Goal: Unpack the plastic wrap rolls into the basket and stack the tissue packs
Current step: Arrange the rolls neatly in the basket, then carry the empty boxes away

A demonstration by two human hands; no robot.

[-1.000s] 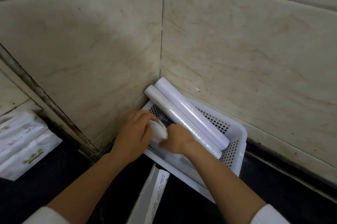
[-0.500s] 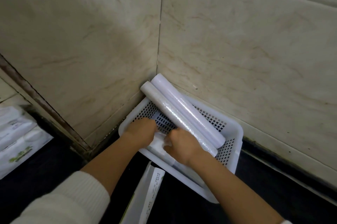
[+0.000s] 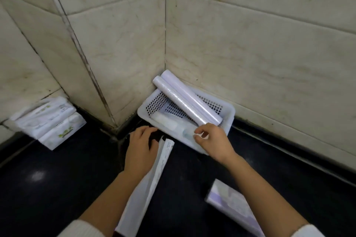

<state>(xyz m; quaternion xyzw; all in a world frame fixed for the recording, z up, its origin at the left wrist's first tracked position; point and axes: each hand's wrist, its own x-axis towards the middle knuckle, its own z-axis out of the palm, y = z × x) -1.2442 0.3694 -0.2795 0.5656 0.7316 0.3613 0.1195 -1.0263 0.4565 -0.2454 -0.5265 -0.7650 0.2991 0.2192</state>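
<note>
A white perforated basket (image 3: 228,121) sits in the tiled corner on the black counter. Two pale purple plastic wrap rolls (image 3: 185,98) lie side by side diagonally across it, their far ends sticking out over the corner. A third, clear-wrapped roll (image 3: 165,121) lies low along the basket's near side. My right hand (image 3: 212,140) hovers over the near rim, fingers loosely curled and holding nothing. My left hand (image 3: 140,150) rests with fingers spread beside the end of a long white box (image 3: 152,177). Tissue packs (image 3: 50,121) are piled at the far left.
A second purple-and-white box (image 3: 231,204) lies on the counter at lower right, partly under my right forearm. Tiled walls close in behind and to the left of the basket. The black counter (image 3: 57,179) stretches between the tissue packs and my arms.
Both hands have come back out of the basket, leaving the clear-wrapped roll inside. My left hand has dropped beside the long box. The view has pulled back.
</note>
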